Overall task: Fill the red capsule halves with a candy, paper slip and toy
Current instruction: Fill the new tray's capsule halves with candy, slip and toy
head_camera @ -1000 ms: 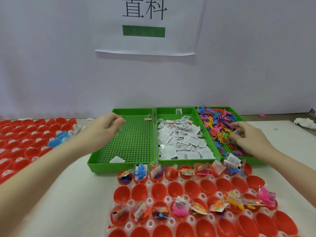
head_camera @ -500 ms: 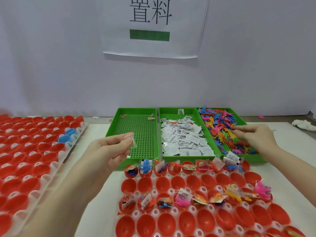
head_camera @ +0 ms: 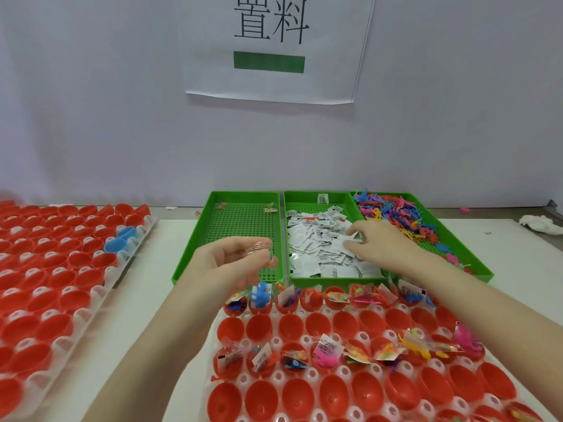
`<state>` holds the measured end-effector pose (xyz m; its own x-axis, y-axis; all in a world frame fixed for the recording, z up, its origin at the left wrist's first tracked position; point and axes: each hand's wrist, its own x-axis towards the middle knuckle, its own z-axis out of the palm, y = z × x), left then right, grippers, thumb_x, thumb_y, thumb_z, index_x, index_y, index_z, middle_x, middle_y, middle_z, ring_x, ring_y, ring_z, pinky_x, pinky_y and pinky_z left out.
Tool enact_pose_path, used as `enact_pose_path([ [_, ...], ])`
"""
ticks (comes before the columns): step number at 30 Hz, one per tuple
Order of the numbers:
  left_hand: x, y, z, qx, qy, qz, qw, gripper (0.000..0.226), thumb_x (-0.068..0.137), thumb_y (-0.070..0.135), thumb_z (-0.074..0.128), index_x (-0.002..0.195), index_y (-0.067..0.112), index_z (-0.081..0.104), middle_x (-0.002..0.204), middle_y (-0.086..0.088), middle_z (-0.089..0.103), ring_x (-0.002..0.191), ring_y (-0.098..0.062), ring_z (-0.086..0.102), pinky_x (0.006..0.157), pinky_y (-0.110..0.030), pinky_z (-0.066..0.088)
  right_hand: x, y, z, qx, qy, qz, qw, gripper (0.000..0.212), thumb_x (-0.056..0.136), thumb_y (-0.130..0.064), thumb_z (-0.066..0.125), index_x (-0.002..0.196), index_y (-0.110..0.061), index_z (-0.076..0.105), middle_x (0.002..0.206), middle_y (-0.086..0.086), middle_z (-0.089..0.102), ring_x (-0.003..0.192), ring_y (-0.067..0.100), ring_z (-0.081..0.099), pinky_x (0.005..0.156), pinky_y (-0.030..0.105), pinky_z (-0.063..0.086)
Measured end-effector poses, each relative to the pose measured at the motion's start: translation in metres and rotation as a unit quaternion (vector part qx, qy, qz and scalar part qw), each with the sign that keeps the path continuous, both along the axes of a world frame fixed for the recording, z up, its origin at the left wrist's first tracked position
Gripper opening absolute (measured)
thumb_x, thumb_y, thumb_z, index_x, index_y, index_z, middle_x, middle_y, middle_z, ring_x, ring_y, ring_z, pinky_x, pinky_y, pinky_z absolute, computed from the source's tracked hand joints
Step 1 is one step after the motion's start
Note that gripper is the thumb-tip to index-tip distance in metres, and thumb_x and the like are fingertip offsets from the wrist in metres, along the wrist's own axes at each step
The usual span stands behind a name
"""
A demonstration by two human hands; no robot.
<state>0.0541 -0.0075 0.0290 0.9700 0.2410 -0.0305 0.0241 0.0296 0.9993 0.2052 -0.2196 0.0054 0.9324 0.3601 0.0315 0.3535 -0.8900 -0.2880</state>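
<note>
Head cam: right hand (head_camera: pixel 384 248) fingertips amid paper slips (head_camera: pixel 320 248), grip unclear.

Red capsule halves (head_camera: pixel 259 325), green perforated trays (head_camera: pixel 243 222), white barcode-printed slips (head_camera: pixel 307 248).

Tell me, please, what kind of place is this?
Probably a packing or assembly workstation: green trays of paper slips and toys, racks of red capsule halves, and a printed sign on the wall.
</note>
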Motion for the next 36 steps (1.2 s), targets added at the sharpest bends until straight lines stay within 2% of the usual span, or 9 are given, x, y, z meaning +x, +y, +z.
enact_pose_path([
  [2, 0.0, -0.002, 0.0, 0.005, -0.001, 0.002, 1.0, 0.009, 0.08, 0.016, 0.066, 0.087, 0.021, 0.069, 0.083, -0.001, 0.074, 0.063, -0.003, 0.06, 0.075, -0.023, 0.048, 0.003, 0.007, -0.005, -0.076, -0.002, -0.021, 0.997, 0.045, 0.086, -0.034, 0.057, 0.117, -0.002, 0.059, 0.112, 0.016, 0.065, 0.093, 0.026, 0.064, 0.078, 0.039, 0.053],
  [6, -0.002, -0.004, 0.0, 0.023, -0.008, -0.01, 1.0, 0.009, 0.08, 0.017, 0.067, 0.085, 0.025, 0.069, 0.079, 0.001, 0.073, 0.064, -0.004, 0.062, 0.066, -0.016, 0.051, 0.004, 0.01, -0.004, -0.03, -0.027, -0.04, 0.998, 0.027, 0.077, -0.033, 0.07, 0.087, -0.008, 0.07, 0.073, 0.002, 0.068, 0.058, 0.012, 0.053, 0.049, 0.023, 0.038],
  [12, -0.004, -0.01, 0.003, 0.035, -0.002, -0.016, 0.999, 0.044, 0.057, 0.035, 0.072, 0.098, 0.025, 0.06, 0.074, 0.002, 0.073, 0.068, -0.01, 0.067, 0.067, -0.021, 0.045, -0.004, 0.005, 0.005, 0.089, -0.064, -0.062, 0.992, 0.022, 0.081, -0.038, 0.067, 0.064, -0.025, 0.063, 0.051, -0.016, 0.031, 0.05, 0.003, 0.032, 0.049, 0.022, 0.027],
  [17, -0.005, -0.013, 0.001, 0.016, -0.014, 0.0, 1.0, 0.026, 0.074, 0.019, 0.072, 0.09, 0.014, 0.052, 0.061, 0.0, 0.069, 0.049, -0.007, 0.059, 0.056, -0.021, 0.045, -0.009, 0.002, 0.01, 0.121, -0.069, -0.052, 0.989, 0.05, 0.094, -0.03, 0.048, 0.048, -0.012, 0.042, 0.041, -0.008, 0.054, 0.04, 0.014, 0.031, 0.058, 0.028, 0.044],
  [19, -0.005, -0.014, 0.002, 0.017, -0.027, -0.007, 0.999, 0.022, 0.075, 0.016, 0.071, 0.088, 0.011, 0.053, 0.061, -0.001, 0.069, 0.048, -0.007, 0.06, 0.049, -0.014, 0.045, -0.012, 0.001, 0.012, 0.03, -0.088, -0.053, 0.994, 0.048, 0.094, -0.035, 0.047, 0.052, -0.013, 0.052, 0.06, 0.002, 0.067, 0.039, 0.011, 0.033, 0.049, 0.022, 0.038],
  [21, -0.005, -0.015, 0.002, 0.008, -0.039, -0.01, 0.999, 0.02, 0.076, 0.013, 0.07, 0.087, 0.008, 0.054, 0.06, -0.002, 0.069, 0.047, -0.008, 0.061, 0.046, -0.013, 0.044, -0.018, 0.0, 0.015, -0.016, -0.14, -0.058, 0.988, 0.036, 0.092, -0.04, 0.051, 0.075, -0.018, 0.074, 0.048, -0.003, 0.056, 0.041, 0.007, 0.037, 0.045, 0.02, 0.031],
  [24, -0.006, -0.018, 0.001, -0.01, -0.053, -0.002, 0.999, 0.018, 0.076, 0.01, 0.07, 0.087, 0.005, 0.056, 0.064, -0.006, 0.071, 0.051, -0.012, 0.065, 0.05, -0.015, 0.05, -0.026, -0.001, 0.019, 0.093, -0.175, -0.061, 0.978, 0.023, 0.082, -0.044, 0.064, 0.08, -0.024, 0.075, 0.04, -0.012, 0.039, 0.046, 0.001, 0.035, 0.045, 0.02, 0.023],
  [30, -0.01, -0.03, 0.004, -0.023, -0.081, -0.005, 0.996, 0.009, 0.081, 0.001, 0.065, 0.088, 0.006, 0.065, 0.073, -0.01, 0.071, 0.056, -0.011, 0.067, 0.053, -0.013, 0.05, -0.071, 0.012, 0.051, 0.428, 0.024, -0.014, 0.903, 0.017, 0.07, -0.031, 0.076, 0.063, -0.016, 0.07, 0.043, -0.008, 0.05, 0.039, 0.001, 0.042, 0.047, 0.006, 0.033],
  [36, -0.026, -0.051, 0.019, -0.036, -0.119, -0.058, 0.991, 0.018, 0.086, -0.003, 0.056, 0.1, 0.005, 0.065, 0.085, -0.015, 0.071, 0.065, -0.014, 0.069, 0.06, -0.013, 0.052, -0.134, 0.018, 0.062, 0.518, 0.204, 0.025, 0.831, 0.013, 0.074, -0.028, 0.067, 0.066, -0.018, 0.069, 0.038, -0.011, 0.031, 0.036, 0.005, 0.018, 0.042, 0.014, 0.017],
])
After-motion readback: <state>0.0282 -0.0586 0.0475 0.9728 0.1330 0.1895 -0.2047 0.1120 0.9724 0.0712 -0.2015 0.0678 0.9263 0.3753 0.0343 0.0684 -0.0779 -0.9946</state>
